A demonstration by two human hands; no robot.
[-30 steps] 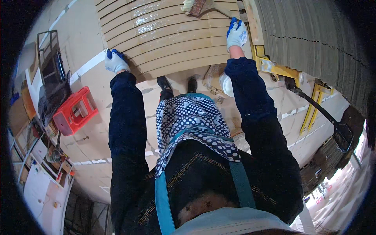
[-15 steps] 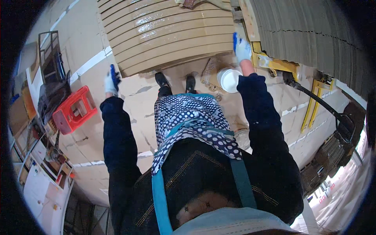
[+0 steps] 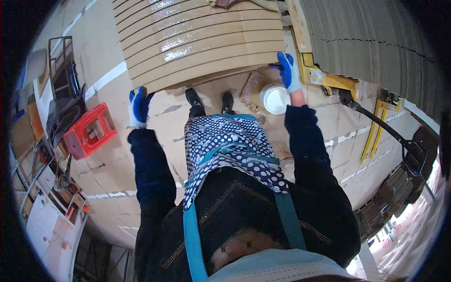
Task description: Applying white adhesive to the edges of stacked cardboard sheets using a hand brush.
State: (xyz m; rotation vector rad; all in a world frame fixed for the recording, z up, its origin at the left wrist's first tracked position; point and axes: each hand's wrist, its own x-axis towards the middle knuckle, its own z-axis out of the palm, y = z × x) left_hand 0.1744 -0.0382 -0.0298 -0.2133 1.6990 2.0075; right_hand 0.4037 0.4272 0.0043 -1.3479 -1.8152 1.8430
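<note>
Both my gloved hands at the near edge of the cardboard stack

My right hand curls on the right corner of the stacked cardboard sheets, steadying it; my left hand, fingers loosely spread, hangs free just off the left corner. A white bucket sits on the floor by my feet.

- the stack of cardboard sheets runs off the top edge.
- the right hand has its fingertips hidden behind the stack's corner.
- the yellow pallet jack is partly hidden under the grey stack.
</note>
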